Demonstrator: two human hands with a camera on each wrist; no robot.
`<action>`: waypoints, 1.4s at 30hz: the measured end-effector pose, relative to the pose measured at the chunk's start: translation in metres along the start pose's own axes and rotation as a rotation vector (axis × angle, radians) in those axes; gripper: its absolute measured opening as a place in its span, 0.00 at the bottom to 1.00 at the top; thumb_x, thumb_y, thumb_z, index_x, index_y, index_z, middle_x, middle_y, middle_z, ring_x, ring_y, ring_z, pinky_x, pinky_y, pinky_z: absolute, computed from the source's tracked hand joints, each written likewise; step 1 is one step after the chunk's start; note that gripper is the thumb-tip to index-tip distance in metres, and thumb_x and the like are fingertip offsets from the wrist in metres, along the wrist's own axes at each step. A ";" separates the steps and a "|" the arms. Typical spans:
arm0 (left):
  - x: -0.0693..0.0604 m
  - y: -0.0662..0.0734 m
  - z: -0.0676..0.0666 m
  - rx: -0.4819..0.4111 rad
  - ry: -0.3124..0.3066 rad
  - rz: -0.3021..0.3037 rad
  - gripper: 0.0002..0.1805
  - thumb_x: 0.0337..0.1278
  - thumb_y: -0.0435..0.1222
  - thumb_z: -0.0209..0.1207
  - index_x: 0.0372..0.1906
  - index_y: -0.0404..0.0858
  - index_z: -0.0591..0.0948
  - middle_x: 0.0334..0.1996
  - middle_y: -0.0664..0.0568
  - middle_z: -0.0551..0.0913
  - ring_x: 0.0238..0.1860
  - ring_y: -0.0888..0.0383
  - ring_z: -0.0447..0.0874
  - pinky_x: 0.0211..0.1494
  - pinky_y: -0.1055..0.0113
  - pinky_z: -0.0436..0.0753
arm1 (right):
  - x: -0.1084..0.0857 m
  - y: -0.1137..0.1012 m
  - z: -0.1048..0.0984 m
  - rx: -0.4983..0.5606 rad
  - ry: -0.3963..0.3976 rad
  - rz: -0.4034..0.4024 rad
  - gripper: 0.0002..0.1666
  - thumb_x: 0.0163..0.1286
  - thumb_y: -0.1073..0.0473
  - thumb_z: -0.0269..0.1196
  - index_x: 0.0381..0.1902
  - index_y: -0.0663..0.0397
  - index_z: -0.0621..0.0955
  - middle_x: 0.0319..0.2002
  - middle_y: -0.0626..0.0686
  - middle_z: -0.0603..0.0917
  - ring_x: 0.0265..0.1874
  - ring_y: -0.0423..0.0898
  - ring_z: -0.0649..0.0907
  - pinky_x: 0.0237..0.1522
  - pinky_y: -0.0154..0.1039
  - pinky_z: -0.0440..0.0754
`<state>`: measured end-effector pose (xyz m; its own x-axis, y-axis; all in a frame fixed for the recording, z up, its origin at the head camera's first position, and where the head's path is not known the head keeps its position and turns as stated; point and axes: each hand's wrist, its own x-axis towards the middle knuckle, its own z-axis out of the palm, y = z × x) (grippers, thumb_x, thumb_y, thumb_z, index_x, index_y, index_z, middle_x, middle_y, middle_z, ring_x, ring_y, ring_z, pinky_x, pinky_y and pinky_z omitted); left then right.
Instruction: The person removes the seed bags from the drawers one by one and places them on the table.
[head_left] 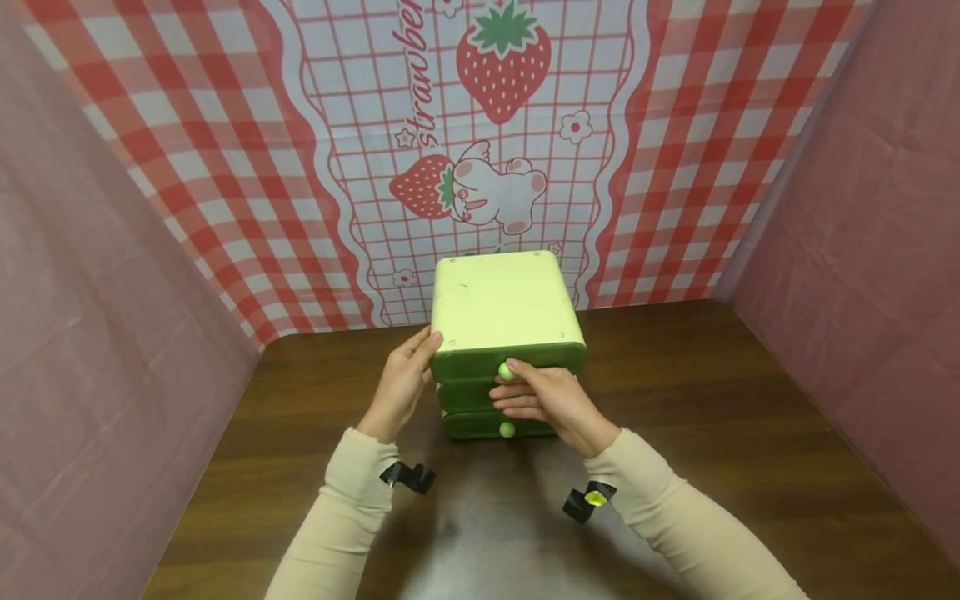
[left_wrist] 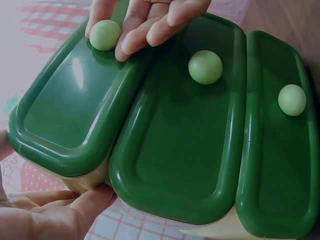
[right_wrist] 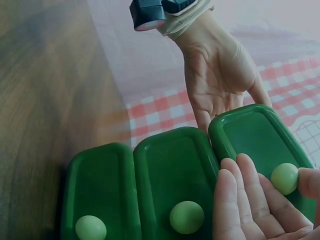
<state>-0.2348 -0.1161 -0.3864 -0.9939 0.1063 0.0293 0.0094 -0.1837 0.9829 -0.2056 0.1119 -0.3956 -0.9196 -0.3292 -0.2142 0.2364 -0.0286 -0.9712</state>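
A small cabinet [head_left: 502, 300] with a pale yellow-green body and three dark green drawers stands on the table. My left hand [head_left: 399, 385] grips its upper left side, thumb at the top edge and fingers against the side wall. At the top drawer [head_left: 468, 364], my right hand [head_left: 561, 402] pinches the round light green knob [right_wrist: 285, 178] between thumb and index finger, the other fingers extended below. The middle knob [left_wrist: 205, 67] is hidden behind that hand in the head view. Lower down, the bottom drawer's knob [head_left: 507, 429] shows untouched.
The brown wooden table [head_left: 712, 433] extends around the cabinet. Behind it hangs a red-and-white checked cloth [head_left: 705, 167] with strawberry prints. Pink curtains [head_left: 97, 333] stand at both sides. A black wrist camera [head_left: 408, 477] is strapped to each wrist.
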 end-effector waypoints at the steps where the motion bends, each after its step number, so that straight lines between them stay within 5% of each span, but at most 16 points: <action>1: 0.000 0.000 0.000 0.002 -0.003 -0.002 0.33 0.74 0.41 0.50 0.74 0.27 0.57 0.73 0.37 0.62 0.66 0.48 0.71 0.61 0.71 0.80 | 0.000 0.000 0.000 0.001 -0.001 0.004 0.39 0.67 0.34 0.60 0.55 0.65 0.81 0.46 0.58 0.88 0.45 0.49 0.88 0.57 0.52 0.82; 10: -0.003 -0.002 -0.002 0.083 0.004 -0.008 0.34 0.73 0.45 0.51 0.74 0.31 0.59 0.75 0.42 0.60 0.74 0.49 0.60 0.76 0.52 0.64 | -0.012 0.004 0.003 -0.011 -0.012 0.017 0.39 0.67 0.35 0.60 0.55 0.66 0.80 0.47 0.60 0.88 0.45 0.51 0.88 0.55 0.51 0.84; 13: -0.004 -0.003 -0.002 0.109 0.015 -0.003 0.34 0.73 0.46 0.51 0.74 0.32 0.60 0.75 0.43 0.61 0.64 0.57 0.71 0.75 0.56 0.66 | -0.019 0.007 0.005 -0.014 -0.019 0.014 0.39 0.67 0.35 0.60 0.55 0.66 0.80 0.49 0.62 0.87 0.47 0.53 0.88 0.54 0.50 0.85; 15: -0.004 -0.003 -0.002 0.121 0.025 -0.003 0.33 0.72 0.47 0.51 0.74 0.34 0.61 0.74 0.45 0.63 0.42 0.65 0.78 0.67 0.64 0.73 | -0.024 0.008 0.005 -0.020 -0.015 0.014 0.38 0.67 0.35 0.60 0.55 0.66 0.81 0.49 0.63 0.86 0.47 0.53 0.88 0.53 0.49 0.85; 17: -0.005 -0.004 -0.001 0.132 0.037 -0.002 0.33 0.72 0.47 0.52 0.74 0.35 0.62 0.72 0.45 0.66 0.23 0.69 0.65 0.47 0.74 0.76 | -0.029 0.009 0.006 -0.028 -0.009 0.010 0.37 0.68 0.36 0.59 0.54 0.66 0.81 0.49 0.63 0.86 0.45 0.51 0.88 0.51 0.47 0.86; 20: -0.005 -0.005 -0.001 0.135 0.049 0.004 0.32 0.72 0.46 0.52 0.73 0.35 0.63 0.64 0.47 0.72 0.15 0.69 0.51 0.24 0.76 0.61 | -0.036 0.011 0.008 -0.039 -0.003 0.009 0.37 0.69 0.37 0.59 0.53 0.67 0.82 0.48 0.63 0.87 0.43 0.49 0.89 0.49 0.46 0.87; 26: -0.006 -0.005 0.001 0.156 0.063 0.024 0.30 0.71 0.45 0.53 0.72 0.37 0.66 0.38 0.57 0.76 0.14 0.68 0.52 0.18 0.74 0.54 | -0.051 0.013 0.010 -0.057 -0.010 0.001 0.36 0.71 0.39 0.58 0.53 0.69 0.82 0.48 0.63 0.87 0.45 0.51 0.88 0.51 0.47 0.87; 33: -0.005 -0.004 0.000 0.148 0.033 0.015 0.31 0.71 0.44 0.53 0.73 0.37 0.64 0.51 0.48 0.77 0.20 0.70 0.61 0.32 0.77 0.70 | -0.071 0.014 0.015 -0.059 -0.035 -0.010 0.34 0.72 0.41 0.57 0.53 0.72 0.81 0.47 0.64 0.87 0.48 0.55 0.87 0.51 0.48 0.86; 35: -0.005 -0.004 -0.001 0.154 0.031 0.015 0.31 0.71 0.45 0.53 0.73 0.38 0.65 0.38 0.51 0.74 0.19 0.69 0.61 0.29 0.77 0.68 | -0.077 0.016 0.016 -0.058 -0.041 -0.012 0.34 0.73 0.43 0.57 0.53 0.73 0.81 0.47 0.65 0.87 0.47 0.54 0.87 0.51 0.48 0.86; 39: -0.006 -0.004 -0.001 0.156 0.008 0.019 0.32 0.71 0.45 0.53 0.74 0.37 0.63 0.47 0.46 0.79 0.26 0.71 0.70 0.33 0.79 0.73 | -0.086 0.019 0.017 -0.054 -0.038 -0.025 0.33 0.74 0.44 0.56 0.53 0.74 0.80 0.47 0.65 0.87 0.47 0.54 0.88 0.51 0.48 0.86; 42: -0.007 -0.004 0.000 0.149 -0.011 0.018 0.32 0.72 0.45 0.52 0.74 0.37 0.61 0.65 0.43 0.73 0.37 0.70 0.76 0.41 0.79 0.77 | -0.092 0.022 0.017 -0.046 -0.033 -0.031 0.32 0.74 0.45 0.56 0.53 0.74 0.80 0.47 0.65 0.87 0.48 0.55 0.87 0.51 0.48 0.86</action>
<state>-0.2281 -0.1166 -0.3906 -0.9922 0.1150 0.0485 0.0444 -0.0382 0.9983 -0.1108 0.1249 -0.3957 -0.9153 -0.3596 -0.1815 0.1931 0.0038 -0.9812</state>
